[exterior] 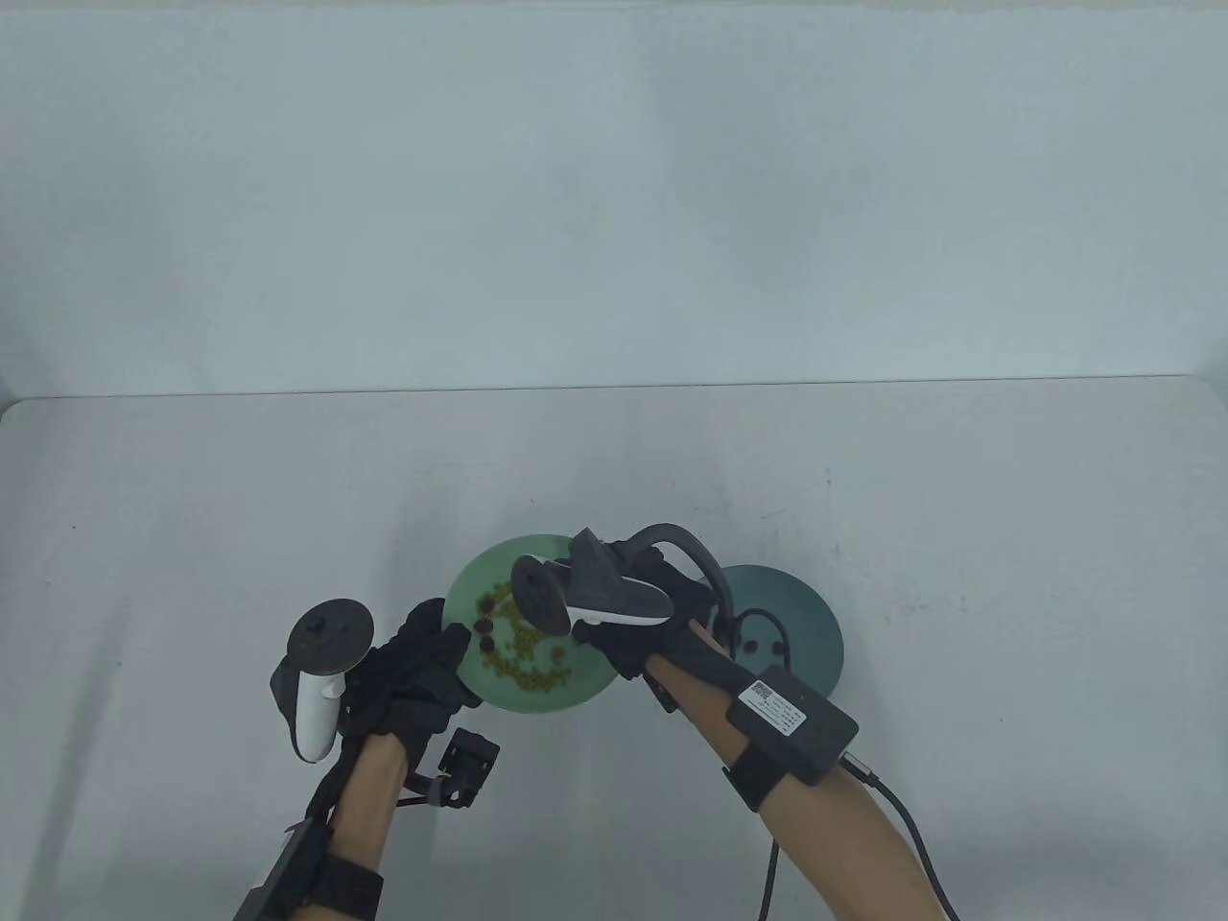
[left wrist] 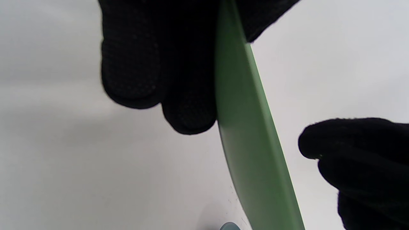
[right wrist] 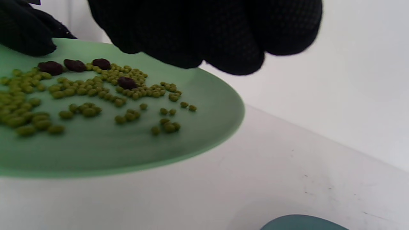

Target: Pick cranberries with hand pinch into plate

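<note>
A light green plate [exterior: 566,693] holds many green peas and several dark cranberries [exterior: 484,625]. My left hand [exterior: 443,648] grips its left rim, fingers [left wrist: 188,115] on one side and thumb [left wrist: 348,147] on the other of the plate [left wrist: 252,153]. My right hand [exterior: 614,638] hovers over the plate's right part, under its tracker. In the right wrist view its fingertips [right wrist: 223,51] are bunched above the plate [right wrist: 127,150], behind the cranberries [right wrist: 127,82]; what they hold is hidden. A dark teal plate [exterior: 811,600] to the right holds two cranberries [exterior: 751,645].
The two plates sit close together near the table's front middle. The teal plate's rim shows at the bottom of the right wrist view [right wrist: 303,223]. A cable runs from my right forearm box [exterior: 791,721] off the bottom edge. The table's far edge meets a pale wall.
</note>
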### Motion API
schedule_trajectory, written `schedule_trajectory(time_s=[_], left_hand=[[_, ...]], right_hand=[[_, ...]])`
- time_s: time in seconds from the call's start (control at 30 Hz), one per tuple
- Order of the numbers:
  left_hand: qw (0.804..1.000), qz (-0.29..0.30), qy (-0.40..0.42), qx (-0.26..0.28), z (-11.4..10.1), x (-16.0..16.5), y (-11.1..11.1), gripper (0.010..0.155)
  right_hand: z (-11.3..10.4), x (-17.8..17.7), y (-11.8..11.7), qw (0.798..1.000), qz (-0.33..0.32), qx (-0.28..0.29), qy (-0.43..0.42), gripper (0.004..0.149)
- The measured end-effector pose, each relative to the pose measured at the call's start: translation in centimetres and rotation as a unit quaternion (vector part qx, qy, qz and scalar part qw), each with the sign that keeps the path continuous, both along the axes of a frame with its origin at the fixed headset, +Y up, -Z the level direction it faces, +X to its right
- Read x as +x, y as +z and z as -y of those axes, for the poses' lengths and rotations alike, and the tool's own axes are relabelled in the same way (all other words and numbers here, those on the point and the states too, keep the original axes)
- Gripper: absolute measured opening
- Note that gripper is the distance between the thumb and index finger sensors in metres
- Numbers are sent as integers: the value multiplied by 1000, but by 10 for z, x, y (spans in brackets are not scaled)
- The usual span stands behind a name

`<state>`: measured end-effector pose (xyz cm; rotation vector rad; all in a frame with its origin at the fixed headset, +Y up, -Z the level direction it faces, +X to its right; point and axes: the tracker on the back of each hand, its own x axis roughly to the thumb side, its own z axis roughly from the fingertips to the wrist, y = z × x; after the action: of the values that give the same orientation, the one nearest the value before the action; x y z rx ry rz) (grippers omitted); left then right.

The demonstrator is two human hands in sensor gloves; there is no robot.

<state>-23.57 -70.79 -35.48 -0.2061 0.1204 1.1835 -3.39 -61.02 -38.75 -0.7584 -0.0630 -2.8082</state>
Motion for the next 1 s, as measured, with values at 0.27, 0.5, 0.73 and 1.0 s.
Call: schedule_trajectory(time_s=[0.27, 0.5, 0.73, 1.0], left_hand=[[1000, 2, 1, 0, 0, 0, 0, 58], [1000, 2, 1, 0, 0, 1, -1, 58], [1000, 3, 1, 0, -1, 1, -1, 58], [1000, 5, 1, 0, 0, 1, 0, 58]], right_hand=[[13, -11, 0, 1000, -11, -18, 9, 48], [17, -14, 0, 999, -14, -23, 17, 48], [7, -12, 2, 998, -27, -46, -15, 44], [5, -17, 0, 1000, -13, -8, -10, 44]])
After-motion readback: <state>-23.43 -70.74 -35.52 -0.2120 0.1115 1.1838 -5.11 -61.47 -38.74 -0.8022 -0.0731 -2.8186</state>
